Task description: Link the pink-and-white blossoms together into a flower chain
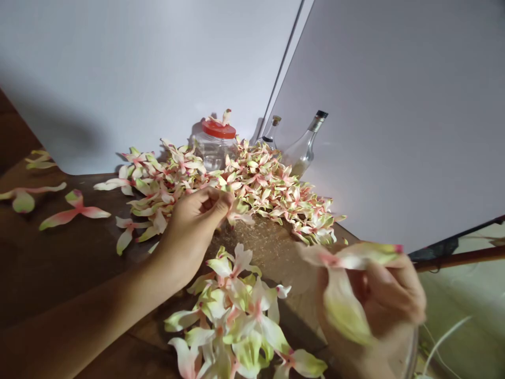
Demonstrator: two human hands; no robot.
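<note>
My left hand (197, 226) reaches over the table with thumb and fingers pinched together at the near edge of a large heap of flower pieces (260, 179). A pale petal piece (240, 213) with a green-yellow tint shows right at those fingertips. At the right, my right hand (389, 295) is closed on a three-petalled flower piece (343, 292), white with a pink centre and a yellow-green lower petal; both are blurred by motion. Between my forearms lies a smaller pile of similar flower pieces (244, 316), larger in view, overlapping one another.
Behind the heap stand a clear jar (215, 150) with a red lid (219, 129), a flower piece on top, and two glass bottles (305, 152) (271, 134). Light panels (158, 79) rise behind. Single flower pieces (77, 210) lie at left on the brown table (90, 247).
</note>
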